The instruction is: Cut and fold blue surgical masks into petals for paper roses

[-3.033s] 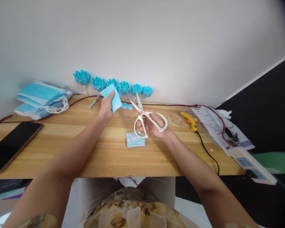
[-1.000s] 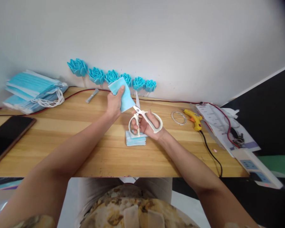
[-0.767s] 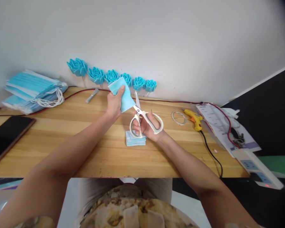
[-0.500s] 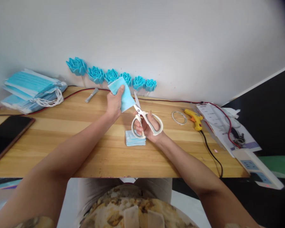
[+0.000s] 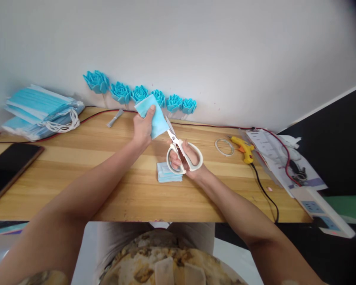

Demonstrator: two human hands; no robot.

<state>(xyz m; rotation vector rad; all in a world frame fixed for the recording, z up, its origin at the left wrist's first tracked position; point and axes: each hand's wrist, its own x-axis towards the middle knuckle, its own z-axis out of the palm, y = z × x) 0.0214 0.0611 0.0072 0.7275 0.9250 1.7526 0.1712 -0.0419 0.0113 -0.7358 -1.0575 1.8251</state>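
A light-blue rectangle of mask fabric (image 5: 158,122) is pinched in my left hand (image 5: 143,126), thumb on top, raised above the table. My right hand (image 5: 192,160) has its thumb and fingers through the white handles of a pair of scissors (image 5: 180,147). The partly parted blades reach the fabric's right-hand corner; whether they bite into it I cannot tell. Below the scissors, a small stack of light-blue fabric pieces (image 5: 169,177) lies on the wooden table (image 5: 130,194), partly covered by a handle.
Several blue fabric flowers (image 5: 120,92) on stems line the wall. Face masks (image 5: 40,105) are piled at the left behind a phone (image 5: 12,166). Rightward are a wire ring (image 5: 224,147), a yellow glue gun (image 5: 243,149), papers (image 5: 273,154) and a power strip (image 5: 320,211). A red-black cable (image 5: 210,125) runs along the back.
The scissor blades and handles have drawn closer together in my right hand. My left hand and the fabric stay almost in place.
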